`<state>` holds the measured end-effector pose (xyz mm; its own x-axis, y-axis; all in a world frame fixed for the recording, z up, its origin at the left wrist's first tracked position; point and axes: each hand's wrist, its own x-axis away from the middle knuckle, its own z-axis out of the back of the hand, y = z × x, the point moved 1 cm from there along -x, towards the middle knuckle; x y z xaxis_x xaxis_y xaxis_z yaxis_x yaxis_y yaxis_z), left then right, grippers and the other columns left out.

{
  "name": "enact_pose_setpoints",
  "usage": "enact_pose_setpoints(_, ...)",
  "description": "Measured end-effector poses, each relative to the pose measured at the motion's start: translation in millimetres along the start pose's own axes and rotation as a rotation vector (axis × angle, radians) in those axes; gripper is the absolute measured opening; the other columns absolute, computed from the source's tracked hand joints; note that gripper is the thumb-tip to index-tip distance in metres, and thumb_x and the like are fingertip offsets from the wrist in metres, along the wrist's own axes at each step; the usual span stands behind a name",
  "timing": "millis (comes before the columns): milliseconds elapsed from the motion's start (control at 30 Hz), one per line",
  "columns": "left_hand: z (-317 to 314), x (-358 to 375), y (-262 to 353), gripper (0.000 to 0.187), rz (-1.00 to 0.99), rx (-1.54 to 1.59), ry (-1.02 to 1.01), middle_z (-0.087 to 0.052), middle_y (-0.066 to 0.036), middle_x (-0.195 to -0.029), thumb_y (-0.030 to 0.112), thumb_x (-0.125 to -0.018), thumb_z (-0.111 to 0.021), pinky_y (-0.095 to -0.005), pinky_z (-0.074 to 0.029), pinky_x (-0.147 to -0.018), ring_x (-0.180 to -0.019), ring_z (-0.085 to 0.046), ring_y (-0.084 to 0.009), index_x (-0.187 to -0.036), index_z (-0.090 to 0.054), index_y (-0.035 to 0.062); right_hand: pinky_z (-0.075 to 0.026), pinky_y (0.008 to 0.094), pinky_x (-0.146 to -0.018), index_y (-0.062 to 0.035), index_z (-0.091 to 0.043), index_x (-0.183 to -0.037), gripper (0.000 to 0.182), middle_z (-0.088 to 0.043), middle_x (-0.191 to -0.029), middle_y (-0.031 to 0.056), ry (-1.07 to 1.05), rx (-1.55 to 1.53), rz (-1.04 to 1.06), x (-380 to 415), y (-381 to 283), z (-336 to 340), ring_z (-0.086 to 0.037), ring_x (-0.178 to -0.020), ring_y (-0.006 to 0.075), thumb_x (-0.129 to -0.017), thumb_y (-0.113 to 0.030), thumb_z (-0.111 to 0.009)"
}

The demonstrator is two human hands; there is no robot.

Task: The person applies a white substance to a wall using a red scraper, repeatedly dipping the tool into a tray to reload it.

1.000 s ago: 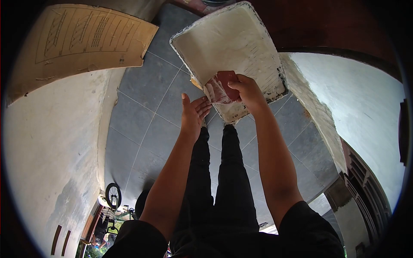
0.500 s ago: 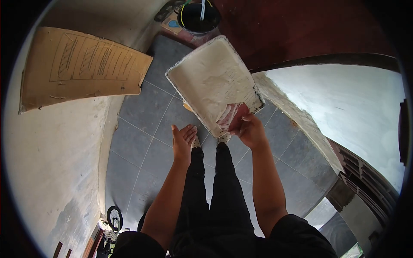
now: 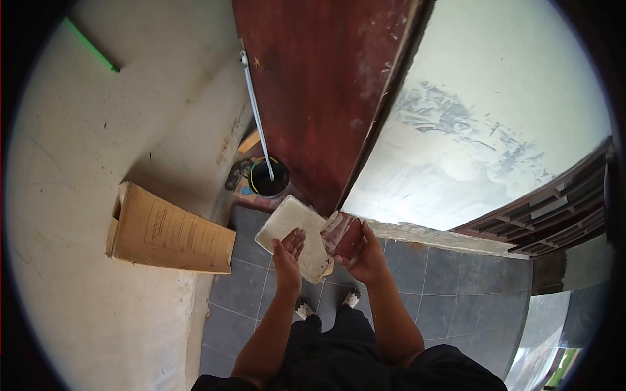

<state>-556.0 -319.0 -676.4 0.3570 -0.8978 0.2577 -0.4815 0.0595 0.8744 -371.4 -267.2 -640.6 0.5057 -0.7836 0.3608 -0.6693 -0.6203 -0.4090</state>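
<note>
My right hand (image 3: 362, 255) grips a red scraper (image 3: 344, 233) smeared with white paste, held at the right edge of a white paste-coated tray (image 3: 284, 225). My left hand (image 3: 289, 256) is flat with fingers apart over the tray's near end. I cannot tell if it touches the tray. The tray sits in front of my feet (image 3: 304, 307) over the grey tiled floor (image 3: 450, 287).
A black bucket (image 3: 267, 181) with a metal pole (image 3: 255, 111) leaning from it stands by a red-brown door (image 3: 319, 85). A cardboard box (image 3: 171, 233) lies along the left wall. A patchy white wall (image 3: 469, 130) rises at right.
The view has swung upward toward the door and wall. My left hand has moved from beside the tray to over its near end. The scraper stays in my right hand.
</note>
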Motion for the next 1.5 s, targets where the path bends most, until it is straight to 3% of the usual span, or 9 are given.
enact_pose_setpoints(67, -36, 3, 25, 0.091, -0.055, 0.013, -0.087, -0.055, -0.022, -0.142, 0.07, -0.103, -0.019, -0.0401, -0.034, -0.118, -0.136, -0.051, -0.03, -0.141, -0.05, -0.0061, -0.064, 0.0456, -0.082, -0.0128, -0.054, -0.138, 0.053, -0.066, -0.13, 0.0111, -0.048, -0.036, 0.054, 19, -19, -12, -0.067, -0.115, 0.0283, -0.105, -0.053, -0.042)
enact_pose_setpoints(467, -267, 7, 91, 0.095, -0.465, 0.079, -0.487, -0.046, -0.027, -0.15, 0.07, -0.102, -0.017, -0.0446, -0.025, -0.123, -0.144, -0.041, -0.0353, -0.145, -0.042, -0.0107, -0.058, 0.0497, -0.093, -0.0109, -0.046, -0.144, 0.054, -0.058, -0.139, 0.0142, -0.098, -0.047, 0.382, 116, -189, -80, -0.061, -0.123, 0.035, -0.108, -0.05, -0.034)
enact_pose_setpoints(833, -531, 32, 147, 0.091, -0.987, 0.102, -0.643, -0.046, -0.024, -0.151, 0.069, -0.103, -0.021, -0.0477, -0.025, -0.123, -0.146, -0.039, -0.0338, -0.144, -0.046, -0.0085, -0.058, 0.0488, -0.095, -0.0096, -0.047, -0.143, 0.053, -0.057, -0.14, 0.013, -0.334, 0.1, 0.706, 202, -443, -112, -0.062, -0.122, 0.0315, -0.109, -0.047, -0.032)
enact_pose_setpoints(967, -611, 34, 195, 0.083, -1.322, -0.061, -0.617, -0.048, -0.025, -0.149, 0.06, -0.107, -0.021, -0.0462, -0.032, -0.12, -0.143, -0.043, -0.0346, -0.144, -0.045, -0.0095, -0.056, 0.0508, -0.099, -0.0067, -0.045, -0.144, 0.053, -0.055, -0.142, 0.0158, -0.398, 0.173, 0.98, 248, -541, -144, -0.059, -0.126, 0.0332, -0.11, -0.044, -0.027)
enact_pose_setpoints(1067, -672, 43, 244, 0.07, -1.654, -0.122, -0.696, -0.048, -0.026, -0.149, 0.051, -0.108, -0.035, -0.0461, -0.034, -0.118, -0.142, -0.043, -0.0373, -0.145, -0.045, -0.0076, -0.059, 0.0481, -0.095, -0.0095, -0.048, -0.139, 0.048, -0.057, -0.139, 0.0122, -0.456, 0.184, 1.215, 292, -608, -173, -0.06, -0.125, 0.0308, -0.11, -0.044, -0.032)
enact_pose_setpoints(1133, -710, 57, 276, 0.064, -1.951, -0.392, -0.61, -0.049, -0.024, -0.148, 0.043, -0.104, -0.05, -0.0469, -0.035, -0.117, -0.141, -0.044, -0.04, -0.145, -0.045, -0.0053, -0.06, 0.0494, -0.093, -0.0069, -0.048, -0.137, 0.048, -0.055, -0.139, 0.0149, -0.44, 0.169, 1.403, 320, -646, -195, -0.06, -0.125, 0.0324, -0.11, -0.043, -0.031)
enact_pose_setpoints(1167, -730, 62, 292, 0.064, -1.968, -0.382, -0.618, -0.049, -0.024, -0.148, 0.043, -0.104, -0.05, -0.0469, -0.035, -0.117, -0.141, -0.044, -0.04, -0.145, -0.045, -0.0053, -0.061, 0.0497, -0.092, -0.0064, -0.048, -0.137, 0.048, -0.055, -0.138, 0.0148, -0.48, 0.168, 1.477, 333, -666, -205, -0.06, -0.124, 0.0327, -0.11, -0.042, -0.031)
enact_pose_setpoints(1233, -766, 72, 316, 0.067, -2.3, -0.634, -0.456, -0.049, -0.022, -0.149, 0.043, -0.101, -0.055, -0.0487, -0.033, -0.119, -0.142, -0.043, -0.039, -0.145, -0.045, -0.0059, -0.061, 0.0483, -0.089, -0.006, -0.048, -0.137, 0.048, -0.057, -0.137, 0.0136, -0.472, 0.21, 1.674, 361, -699, -230, -0.06, -0.122, 0.0314, -0.11, -0.043, -0.034)
enact_pose_setpoints(1500, -844, 90, 339, 0.066, -2.501, -0.802, -0.275, -0.048, -0.021, -0.15, 0.041, -0.097, -0.062, -0.0477, -0.033, -0.12, -0.143, -0.042, -0.0354, -0.143, -0.047, -0.005, -0.055, 0.0311, -0.085, 0.0011, -0.07, -0.115, 0.05, -0.072, -0.108, 0.0108, -0.04, 0.629, 2.334, 410, -811, -296, -0.068, -0.098, 0.0187, -0.104, -0.045, -0.055)
